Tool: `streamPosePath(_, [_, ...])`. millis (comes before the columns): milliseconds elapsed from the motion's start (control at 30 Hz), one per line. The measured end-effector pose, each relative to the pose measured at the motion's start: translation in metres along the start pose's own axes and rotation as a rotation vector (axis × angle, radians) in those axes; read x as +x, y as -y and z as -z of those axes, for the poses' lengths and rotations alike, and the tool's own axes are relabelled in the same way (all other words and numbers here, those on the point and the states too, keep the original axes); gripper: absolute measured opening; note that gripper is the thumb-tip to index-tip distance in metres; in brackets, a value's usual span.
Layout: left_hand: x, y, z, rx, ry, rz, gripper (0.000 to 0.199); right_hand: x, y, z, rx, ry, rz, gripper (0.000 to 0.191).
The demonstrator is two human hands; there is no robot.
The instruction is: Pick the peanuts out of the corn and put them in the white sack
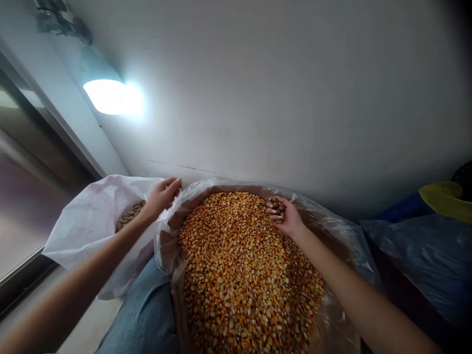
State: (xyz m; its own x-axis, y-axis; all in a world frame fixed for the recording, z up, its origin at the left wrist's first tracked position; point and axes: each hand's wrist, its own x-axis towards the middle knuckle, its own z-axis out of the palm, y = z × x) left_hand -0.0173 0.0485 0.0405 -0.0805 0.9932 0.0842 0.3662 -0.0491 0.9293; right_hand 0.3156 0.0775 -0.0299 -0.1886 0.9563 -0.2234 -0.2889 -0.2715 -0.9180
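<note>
A lamp (105, 96) is lit at left, presumably so the corner is brightened. Peanuts (129, 216) are held in a white sack (84, 221), its mouth left wide, likely for easy reach. The left hand (164, 195) is seen with fingers curled beside the plastic (328, 221) edging the corn (239, 265); whether anything is pinched cannot be told. The plastic is drawn up around the kernels, apparently so spills are prevented. Brown nuts (278, 209) are cupped in the upturned right hand (289, 216) above the corn's far right edge, seemingly so none are dropped.
</note>
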Motion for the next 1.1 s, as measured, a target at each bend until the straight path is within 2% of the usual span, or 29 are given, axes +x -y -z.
streamPosePath(67, [-0.006,0.002,0.043,0.383,-0.039,-0.057,0.033,-0.002,0.001,-0.002,-0.038,-0.020,-0.004,0.012])
streamPosePath(100, [-0.012,0.005,0.062,0.531,-0.078,-0.057,0.043,-0.004,0.003,-0.005,-0.052,-0.035,-0.007,0.012])
streamPosePath(167, [-0.030,0.014,0.089,0.652,-0.142,-0.054,0.054,-0.005,0.014,-0.020,-0.058,-0.070,-0.007,0.011])
streamPosePath(200, [-0.042,0.020,0.097,0.618,-0.168,-0.053,0.051,-0.004,0.022,-0.033,-0.048,-0.086,0.001,0.011])
streamPosePath(267, [-0.071,0.030,0.104,0.471,-0.252,-0.040,0.041,0.003,0.039,-0.074,-0.020,-0.085,0.025,0.011])
streamPosePath(333, [-0.098,0.037,0.101,0.336,-0.293,-0.019,0.034,0.015,0.051,-0.132,-0.040,-0.067,0.103,0.013])
streamPosePath(400, [-0.116,0.041,0.096,0.235,-0.303,0.000,0.031,0.027,0.053,-0.197,-0.171,-0.018,0.236,0.017])
streamPosePath(467, [-0.125,0.044,0.093,0.177,-0.301,0.017,0.029,0.034,0.045,-0.253,-0.383,0.103,0.349,0.023])
streamPosePath(533, [-0.127,0.045,0.094,0.169,-0.290,0.008,0.028,0.036,0.034,-0.286,-0.602,0.277,0.362,0.038])
streamPosePath(567, [-0.127,0.045,0.095,0.179,-0.283,-0.010,0.028,0.036,0.030,-0.292,-0.703,0.321,0.388,0.047])
streamPosePath(600, [-0.127,0.045,0.097,0.192,-0.272,-0.029,0.029,0.035,0.027,-0.291,-0.791,0.338,0.432,0.054])
streamPosePath(667, [-0.129,0.043,0.097,0.212,-0.239,-0.053,0.031,0.031,0.024,-0.267,-0.927,0.296,0.549,0.058])
streamPosePath(733, [-0.129,0.041,0.093,0.204,-0.201,-0.061,0.032,0.025,0.027,-0.221,-1.041,0.242,0.573,0.052])
streamPosePath(833, [-0.122,0.034,0.073,0.149,-0.121,-0.092,0.031,0.014,0.030,-0.138,-1.178,0.088,0.447,0.038])
streamPosePath(900, [-0.106,0.027,0.048,0.114,-0.009,-0.139,0.031,0.009,0.027,-0.089,-1.226,-0.019,0.393,0.028])
streamPosePath(967, [-0.081,0.021,0.014,0.146,0.146,-0.220,0.032,0.007,0.019,-0.055,-1.254,-0.091,0.389,0.025])
streamPosePath(1000, [-0.065,0.019,-0.006,0.200,0.221,-0.287,0.032,0.008,0.015,-0.046,-1.272,-0.101,0.406,0.025])
streamPosePath(1033, [-0.047,0.017,-0.027,0.288,0.248,-0.360,0.031,0.009,0.010,-0.042,-1.295,-0.088,0.432,0.025])
streamPosePath(1100, [-0.011,0.015,-0.069,0.528,0.293,-0.483,0.031,0.015,0.003,-0.046,-1.358,-0.009,0.493,0.029])
